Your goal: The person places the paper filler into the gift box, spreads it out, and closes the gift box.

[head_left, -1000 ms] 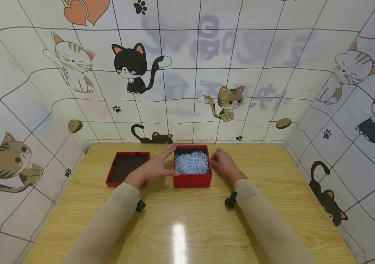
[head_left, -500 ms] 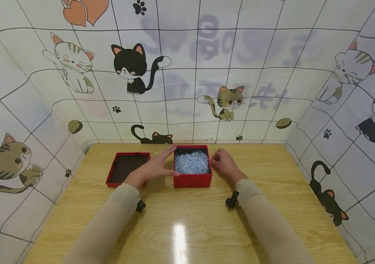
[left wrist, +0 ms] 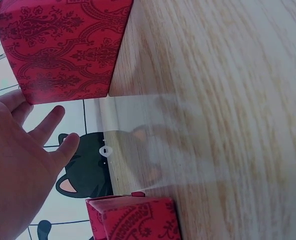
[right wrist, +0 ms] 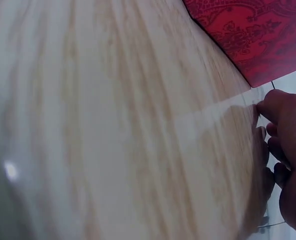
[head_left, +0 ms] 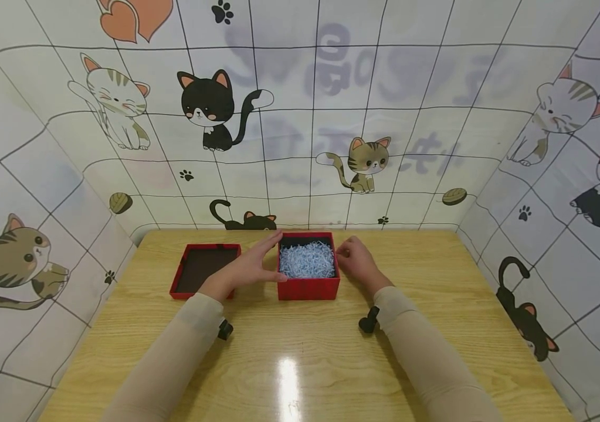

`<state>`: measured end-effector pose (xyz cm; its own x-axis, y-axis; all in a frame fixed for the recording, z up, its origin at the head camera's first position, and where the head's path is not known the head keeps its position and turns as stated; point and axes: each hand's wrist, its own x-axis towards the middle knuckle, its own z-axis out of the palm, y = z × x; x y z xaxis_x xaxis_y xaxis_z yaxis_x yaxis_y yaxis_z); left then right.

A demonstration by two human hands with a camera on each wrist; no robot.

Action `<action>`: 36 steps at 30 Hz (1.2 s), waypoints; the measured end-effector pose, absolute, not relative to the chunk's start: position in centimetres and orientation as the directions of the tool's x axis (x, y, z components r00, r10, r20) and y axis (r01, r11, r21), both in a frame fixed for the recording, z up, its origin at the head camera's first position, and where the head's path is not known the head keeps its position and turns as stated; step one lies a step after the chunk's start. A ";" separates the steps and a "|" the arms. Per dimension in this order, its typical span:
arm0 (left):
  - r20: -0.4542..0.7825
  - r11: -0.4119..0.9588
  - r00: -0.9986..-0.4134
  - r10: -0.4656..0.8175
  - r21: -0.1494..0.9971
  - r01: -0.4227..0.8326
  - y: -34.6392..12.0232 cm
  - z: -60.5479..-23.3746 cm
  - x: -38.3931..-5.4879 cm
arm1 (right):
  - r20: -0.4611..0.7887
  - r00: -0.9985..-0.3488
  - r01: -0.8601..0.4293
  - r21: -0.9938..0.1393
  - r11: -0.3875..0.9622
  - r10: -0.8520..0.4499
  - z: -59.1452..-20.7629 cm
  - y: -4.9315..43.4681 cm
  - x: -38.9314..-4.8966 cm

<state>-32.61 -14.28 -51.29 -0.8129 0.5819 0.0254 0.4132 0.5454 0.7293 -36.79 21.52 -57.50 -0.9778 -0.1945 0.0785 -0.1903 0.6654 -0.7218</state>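
A red patterned box [head_left: 308,288] stands at the back middle of the table, filled with pale blue shredded paper [head_left: 307,261]. My left hand [head_left: 244,271] is at its left side, fingers spread and mostly straight, with the index finger near the back corner and the thumb at the front corner. Beside the right wall, my right hand [head_left: 359,262] has its fingers curled in. The right wrist view shows those fingers [right wrist: 272,106] low by the tabletop, near the box's lower corner, and nothing is visible in them.
The red box lid [head_left: 209,266] lies left of the box with its dark inside up, partly behind my left hand. A wood-grain table [head_left: 300,346] bears everything. Cat-printed sheeting [head_left: 289,129] rises at the back and along both sides.
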 end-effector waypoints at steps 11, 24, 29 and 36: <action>0.036 0.542 -0.812 0.582 0.728 0.421 -14.4 -51.4 -32.6 | 0.058 -0.980 -0.173 -0.715 0.678 -0.189 -57.6 21.5 -36.7; 0.036 0.522 -0.809 0.587 0.747 0.412 -14.4 -51.4 -32.4 | 0.064 -0.987 -0.134 -0.826 0.548 -0.144 -57.3 22.3 -36.4; 0.033 0.524 -0.811 0.584 0.748 0.408 -14.3 -51.4 -32.5 | 0.088 -0.988 -0.139 -0.856 0.498 -0.126 -56.3 22.5 -36.3; 0.031 0.532 -0.811 0.584 0.740 0.412 -14.4 -51.5 -32.6 | 0.190 -0.974 -0.226 -0.823 0.520 -0.123 -55.3 22.6 -36.7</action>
